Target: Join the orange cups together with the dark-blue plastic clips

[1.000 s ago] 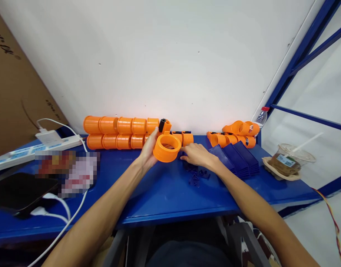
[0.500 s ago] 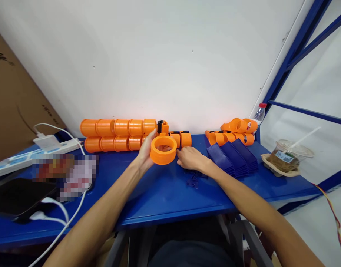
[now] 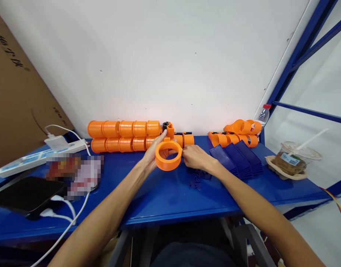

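My left hand (image 3: 155, 152) is closed around an orange plastic ring part (image 3: 168, 164) with a short neck and a black cylindrical piece (image 3: 165, 126) at its far end. The ring's opening faces up towards me, above the blue table. Beside its right edge, my right hand (image 3: 197, 157) is curled with the fingers bent inwards. Whatever those fingers hold, if anything, is hidden. Small dark blue clip-like pieces (image 3: 197, 181) lie just below my right wrist.
Rows of orange ring parts (image 3: 112, 144) lie stacked along the wall on the left, more orange parts (image 3: 237, 139) at the right. Dark blue flat pieces (image 3: 228, 157) lie in piles. A drink cup (image 3: 290, 157), a power strip (image 3: 34, 157) and a black device (image 3: 27, 194) flank the work area.
The view has shifted slightly, so everything appears a little further right. The ring in my left hand has tilted its opening more towards me. My right hand's fingers are curled more tightly.
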Action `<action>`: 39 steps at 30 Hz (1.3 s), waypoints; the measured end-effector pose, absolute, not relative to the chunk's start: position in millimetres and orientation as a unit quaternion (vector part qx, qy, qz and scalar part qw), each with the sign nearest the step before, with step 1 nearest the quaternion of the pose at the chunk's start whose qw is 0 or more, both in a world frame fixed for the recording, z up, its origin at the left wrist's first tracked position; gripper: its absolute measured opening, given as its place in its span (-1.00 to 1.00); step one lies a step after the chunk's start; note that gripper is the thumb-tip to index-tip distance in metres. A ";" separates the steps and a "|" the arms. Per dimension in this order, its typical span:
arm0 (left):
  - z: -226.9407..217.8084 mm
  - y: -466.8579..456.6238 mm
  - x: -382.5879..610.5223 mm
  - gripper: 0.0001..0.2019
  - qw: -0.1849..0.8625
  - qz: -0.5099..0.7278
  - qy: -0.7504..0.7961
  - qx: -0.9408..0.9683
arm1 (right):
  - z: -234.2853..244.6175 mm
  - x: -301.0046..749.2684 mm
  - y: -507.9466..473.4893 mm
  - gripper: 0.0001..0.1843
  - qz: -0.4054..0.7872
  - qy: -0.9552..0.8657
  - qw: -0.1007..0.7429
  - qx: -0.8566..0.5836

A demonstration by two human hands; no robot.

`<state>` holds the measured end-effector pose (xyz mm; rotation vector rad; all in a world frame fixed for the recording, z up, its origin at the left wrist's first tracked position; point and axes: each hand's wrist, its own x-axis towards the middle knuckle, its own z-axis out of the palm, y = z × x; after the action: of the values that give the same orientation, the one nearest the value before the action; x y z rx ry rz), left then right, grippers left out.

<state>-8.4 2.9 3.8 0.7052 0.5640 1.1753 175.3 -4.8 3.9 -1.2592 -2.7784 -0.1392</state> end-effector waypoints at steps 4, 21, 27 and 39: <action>9.4 -4.6 -4.5 -0.76 0.689 0.559 0.295 0.355 | 33.5 196.8 -2.7 -0.79 0.090 -0.862 0.272 -0.418; 7.7 -14.3 1.0 -0.80 0.680 0.443 0.342 0.474 | 26.2 212.7 22.9 -0.67 0.568 -0.580 0.519 -0.267; 8.6 -16.1 2.5 -0.82 0.683 0.454 0.343 0.459 | 21.1 204.9 23.8 -0.66 0.547 -0.573 0.538 -0.287; 7.8 -16.9 5.0 -0.81 0.685 0.451 0.316 0.477 | 20.1 204.9 20.8 -0.73 0.491 -0.646 0.505 -0.294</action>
<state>5.0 -16.9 7.8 1.0685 0.7092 1.0110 204.9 20.8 20.1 -0.7102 -1.5602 1.1844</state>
